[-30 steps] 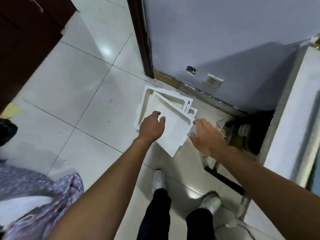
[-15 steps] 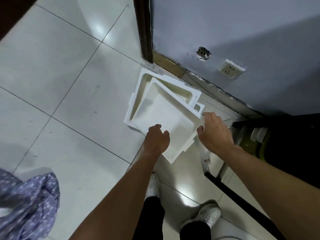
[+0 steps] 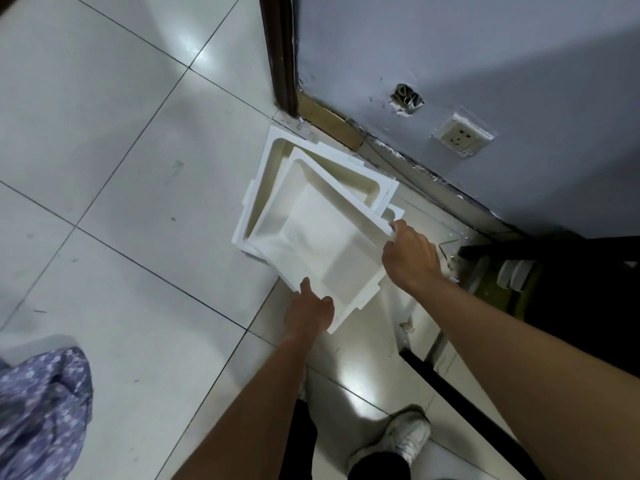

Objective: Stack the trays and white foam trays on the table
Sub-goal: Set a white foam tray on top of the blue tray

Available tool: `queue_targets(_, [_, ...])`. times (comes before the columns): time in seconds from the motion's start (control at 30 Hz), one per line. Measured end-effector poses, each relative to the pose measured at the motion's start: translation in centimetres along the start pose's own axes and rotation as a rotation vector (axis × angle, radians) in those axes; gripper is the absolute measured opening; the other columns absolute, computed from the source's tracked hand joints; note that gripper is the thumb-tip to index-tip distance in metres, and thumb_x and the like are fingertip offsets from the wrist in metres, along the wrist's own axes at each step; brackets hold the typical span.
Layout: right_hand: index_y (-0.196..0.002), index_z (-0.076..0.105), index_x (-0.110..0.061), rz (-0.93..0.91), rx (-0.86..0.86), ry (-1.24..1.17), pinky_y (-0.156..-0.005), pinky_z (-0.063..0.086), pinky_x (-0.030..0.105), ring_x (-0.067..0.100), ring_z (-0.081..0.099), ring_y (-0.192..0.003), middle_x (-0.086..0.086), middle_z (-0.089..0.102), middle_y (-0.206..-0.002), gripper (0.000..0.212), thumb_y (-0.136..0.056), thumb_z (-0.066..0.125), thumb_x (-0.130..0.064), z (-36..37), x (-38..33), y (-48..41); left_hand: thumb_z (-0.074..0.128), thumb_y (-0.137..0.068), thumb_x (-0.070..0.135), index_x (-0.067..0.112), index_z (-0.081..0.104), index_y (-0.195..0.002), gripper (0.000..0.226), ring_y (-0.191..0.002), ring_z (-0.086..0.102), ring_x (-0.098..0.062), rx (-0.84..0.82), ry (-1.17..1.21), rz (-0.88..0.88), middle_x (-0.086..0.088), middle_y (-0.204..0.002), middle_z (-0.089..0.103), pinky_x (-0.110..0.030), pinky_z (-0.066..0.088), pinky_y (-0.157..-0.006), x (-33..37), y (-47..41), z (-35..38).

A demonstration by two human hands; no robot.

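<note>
The left hand (image 3: pixel 310 308) gripped the near corner of the top foam tray (image 3: pixel 322 237), with the thumb laid along the rim and the fingers curled over it. The right hand (image 3: pixel 410 252) held the right edge of the same tray, its fingers bent around the rim. So the tray lay just ahead of both hands and between them, and neither hand was clearly nearer. It was turned diagonally to the tile joints and looked nearly square, so its long axis could not be told.

This tray sat crooked inside a lower foam tray (image 3: pixel 273 161), and a third tray (image 3: pixel 396 212) showed only its corner beneath. All of them rested on the tiled floor (image 3: pixel 138 168), close to the wall (image 3: pixel 450 46) with a socket (image 3: pixel 462 135). No counter was in view. The lift probably called for both hands to rise evenly, because the foam looked light and the pile was loose.

A flowered cloth (image 3: pixel 38 403) lay at the left.
</note>
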State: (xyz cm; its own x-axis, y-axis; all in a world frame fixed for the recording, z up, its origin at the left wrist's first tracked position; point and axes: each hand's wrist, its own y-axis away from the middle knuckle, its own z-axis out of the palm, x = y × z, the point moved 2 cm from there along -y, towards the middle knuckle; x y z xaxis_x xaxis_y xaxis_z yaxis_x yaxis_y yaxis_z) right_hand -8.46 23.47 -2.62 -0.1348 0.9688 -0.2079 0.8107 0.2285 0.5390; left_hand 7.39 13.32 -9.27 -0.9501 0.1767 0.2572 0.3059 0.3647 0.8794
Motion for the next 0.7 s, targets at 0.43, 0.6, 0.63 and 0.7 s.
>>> queue_targets(0.43, [-0.113,0.053,0.000,0.037,0.022,0.006,-0.075,0.040,0.033,0.044,0.059,-0.104,0.021,0.065,-0.110,0.024,-0.089,0.049,-0.004,-2.6,-1.8,1.8,0.045,-0.097,0.028,0.017,0.024,-0.155,0.063,-0.132,0.046,-0.033,0.048,-0.093,0.037,-0.015,-0.145,0.047,-0.038,0.038,-0.104,-0.5,1.4,-1.2])
queue_targets(0.6, [-0.110,0.057,-0.005,0.068,0.000,-0.025,-0.077,0.053,0.037,0.036,0.062,-0.097,0.015,0.063,-0.100,0.022,-0.089,0.052,-0.009,-5.6,-1.8,4.1,0.048,-0.093,0.022,0.002,0.015,-0.152,0.070,-0.138,0.036,-0.038,0.140,-0.102,-0.016,-0.022,-0.155,0.026,-0.046,0.038,-0.110,-1.0,4.6,-3.1])
queue_targets(0.63, [-0.109,0.057,-0.006,0.066,-0.002,-0.030,-0.076,0.053,0.037,0.033,0.061,-0.095,0.012,0.062,-0.098,0.021,-0.090,0.053,-0.010,-6.6,-1.9,4.7,0.048,-0.092,0.020,-0.001,0.016,-0.151,0.071,-0.137,0.037,-0.038,0.173,-0.100,-0.032,-0.023,-0.154,0.027,-0.047,0.039,-0.109,-1.0,5.3,-3.9])
queue_targets(0.7, [-0.111,0.058,-0.008,0.086,-0.002,-0.046,-0.079,0.056,0.039,0.030,0.061,-0.093,0.010,0.063,-0.100,0.022,-0.090,0.056,-0.012,-8.4,-2.2,5.8,0.048,-0.093,0.021,-0.006,0.010,-0.152,0.075,-0.137,0.038,-0.038,0.211,-0.115,-0.059,-0.024,-0.153,0.029,-0.047,0.038,-0.108,-1.0,6.8,-5.6])
